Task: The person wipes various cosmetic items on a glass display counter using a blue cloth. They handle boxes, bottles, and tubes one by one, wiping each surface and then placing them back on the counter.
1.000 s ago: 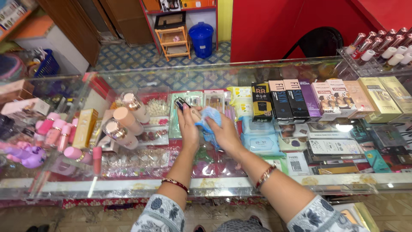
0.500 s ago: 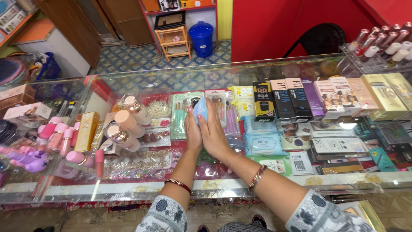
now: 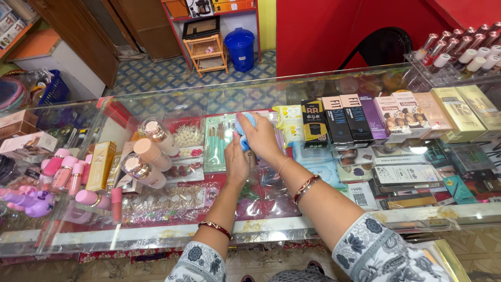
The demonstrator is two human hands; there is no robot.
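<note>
A glass shop counter full of cosmetics is seen from above. A blue cloth is pressed to the glass under the closed right hand; the left hand lies flat beside it, holding nothing. Wiping appears confined to the centre, the rest judged undone.

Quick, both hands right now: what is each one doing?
Left hand: flat on the glass counter top, fingers touching the blue cloth.
Right hand: closed on the blue cloth.

White sleeves with dark blue floral print, red bangle on each wrist, thin second bracelet on right
</note>
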